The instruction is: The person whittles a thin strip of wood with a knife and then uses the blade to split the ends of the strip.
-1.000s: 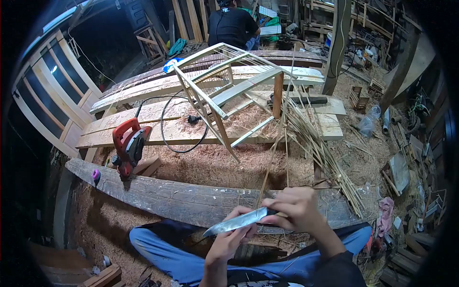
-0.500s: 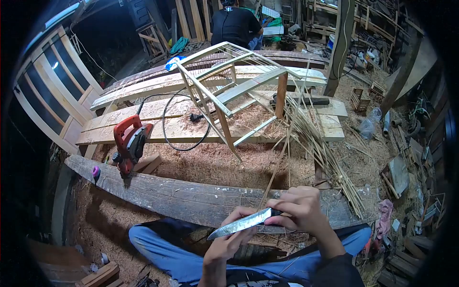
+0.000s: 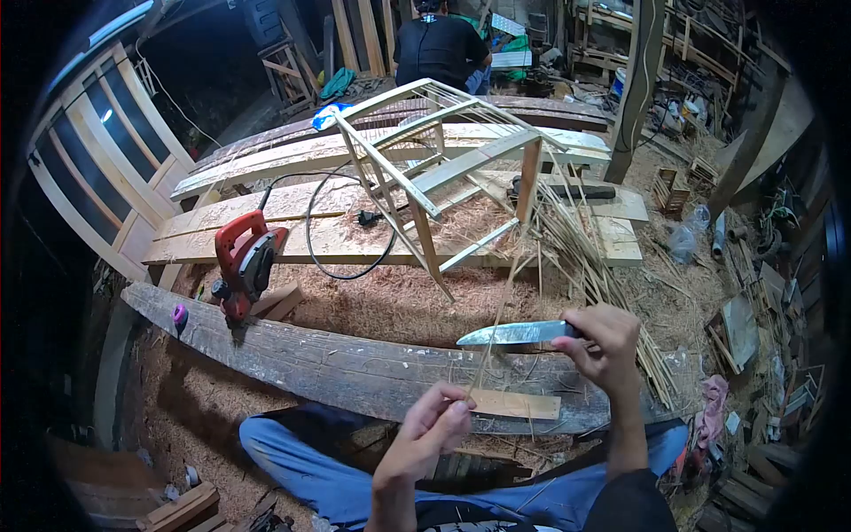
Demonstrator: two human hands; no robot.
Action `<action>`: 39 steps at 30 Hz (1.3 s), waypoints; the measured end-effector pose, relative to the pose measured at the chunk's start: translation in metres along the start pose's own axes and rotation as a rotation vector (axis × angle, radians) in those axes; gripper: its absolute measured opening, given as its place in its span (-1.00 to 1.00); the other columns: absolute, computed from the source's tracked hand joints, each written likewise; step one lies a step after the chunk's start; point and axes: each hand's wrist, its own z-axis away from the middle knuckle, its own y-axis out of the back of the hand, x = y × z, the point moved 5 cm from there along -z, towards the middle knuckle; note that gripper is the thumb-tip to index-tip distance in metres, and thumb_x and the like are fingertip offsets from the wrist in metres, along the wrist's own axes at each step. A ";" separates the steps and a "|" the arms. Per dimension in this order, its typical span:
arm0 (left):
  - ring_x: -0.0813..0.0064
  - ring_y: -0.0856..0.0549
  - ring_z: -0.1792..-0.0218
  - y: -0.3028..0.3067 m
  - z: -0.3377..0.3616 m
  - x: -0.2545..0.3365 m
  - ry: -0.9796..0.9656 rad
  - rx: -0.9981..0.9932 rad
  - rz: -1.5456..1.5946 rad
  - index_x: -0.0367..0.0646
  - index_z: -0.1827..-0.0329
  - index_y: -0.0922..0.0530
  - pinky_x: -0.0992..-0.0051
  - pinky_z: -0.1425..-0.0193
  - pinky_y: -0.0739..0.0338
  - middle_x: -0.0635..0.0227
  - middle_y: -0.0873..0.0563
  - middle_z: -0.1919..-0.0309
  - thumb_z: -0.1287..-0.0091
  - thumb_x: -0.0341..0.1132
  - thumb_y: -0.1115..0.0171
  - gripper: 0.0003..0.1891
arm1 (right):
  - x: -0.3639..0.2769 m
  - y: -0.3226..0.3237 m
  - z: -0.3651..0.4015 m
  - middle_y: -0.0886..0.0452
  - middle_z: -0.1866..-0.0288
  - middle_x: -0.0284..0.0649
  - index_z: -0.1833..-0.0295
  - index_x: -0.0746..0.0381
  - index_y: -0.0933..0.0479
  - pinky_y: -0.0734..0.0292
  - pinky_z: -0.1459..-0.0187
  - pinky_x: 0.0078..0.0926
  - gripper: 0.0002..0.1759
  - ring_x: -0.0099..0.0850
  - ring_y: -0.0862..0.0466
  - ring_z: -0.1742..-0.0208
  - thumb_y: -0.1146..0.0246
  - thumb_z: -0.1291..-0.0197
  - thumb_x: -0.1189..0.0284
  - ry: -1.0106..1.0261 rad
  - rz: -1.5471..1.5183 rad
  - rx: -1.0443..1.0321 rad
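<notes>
My right hand (image 3: 606,348) is wrapped round the dark handle of a knife (image 3: 516,333), its blade level and pointing left. Between the fingertips of my left hand (image 3: 433,427) is a thin bamboo strip (image 3: 484,363), which slants up and away past the blade. The blade crosses the strip in this view, above my left hand. Under both hands lies a weathered plank (image 3: 355,372) with a small flat piece of pale wood (image 3: 523,405) on it. More bamboo strips (image 3: 612,297) lie in a loose bundle beyond my right hand.
A wooden frame (image 3: 474,164) with strung slats stands on pale boards (image 3: 222,217) ahead. A red electric planer (image 3: 244,266) with a black cord rests at the left, near a purple roll (image 3: 181,314). Shavings cover the ground. A person (image 3: 441,49) sits at the back, facing away.
The knife has moved up and right, away from my left hand, with its blade now level. My left hand has dropped slightly, and the pale wood piece on the plank has come into view.
</notes>
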 end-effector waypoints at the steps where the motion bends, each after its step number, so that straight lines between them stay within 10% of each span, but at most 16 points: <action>1: 0.79 -0.25 0.49 0.001 -0.001 -0.002 -0.003 0.002 0.000 -0.18 -0.09 -0.44 0.68 0.49 -0.06 0.57 -0.40 0.43 -0.65 -0.30 -0.07 -0.85 | -0.004 -0.001 -0.001 -0.64 0.54 -0.32 0.22 0.20 -0.74 -0.45 0.46 -0.37 -0.57 -0.34 -0.61 0.53 -0.52 -0.10 0.03 0.003 -0.001 0.000; 20: 0.76 -0.35 0.59 0.013 -0.006 -0.007 -0.228 0.081 0.070 -0.22 -0.18 -0.43 0.69 0.56 -0.19 0.41 -0.50 0.47 -0.68 -0.27 -0.03 -0.78 | -0.041 -0.020 0.005 -0.52 0.54 -0.41 0.17 0.12 -0.71 -0.31 0.52 -0.45 -0.59 -0.46 -0.49 0.56 -0.54 -0.07 0.03 0.146 0.025 -0.116; 31: 0.77 -0.42 0.41 -0.005 -0.009 -0.022 -0.223 0.060 -0.115 -0.23 -0.02 -0.48 0.66 0.35 -0.31 0.53 -0.52 0.38 -0.61 -0.39 -0.12 -0.90 | -0.058 -0.022 0.008 -0.74 0.41 -0.48 0.34 0.09 -0.70 -0.41 0.49 -0.47 -0.60 -0.50 -0.62 0.50 -0.57 0.05 0.01 0.178 -0.028 -0.132; 39: 0.72 -0.58 0.27 0.002 -0.008 -0.004 -0.185 0.083 -0.314 -0.35 -0.04 -0.56 0.60 0.15 -0.52 0.40 -0.69 0.29 -0.61 -0.40 -0.14 -0.84 | -0.022 -0.006 0.003 -0.49 0.59 -0.44 0.27 0.05 -0.71 -0.27 0.53 -0.43 -0.58 -0.48 -0.49 0.56 -0.49 -0.08 -0.08 0.083 0.101 -0.094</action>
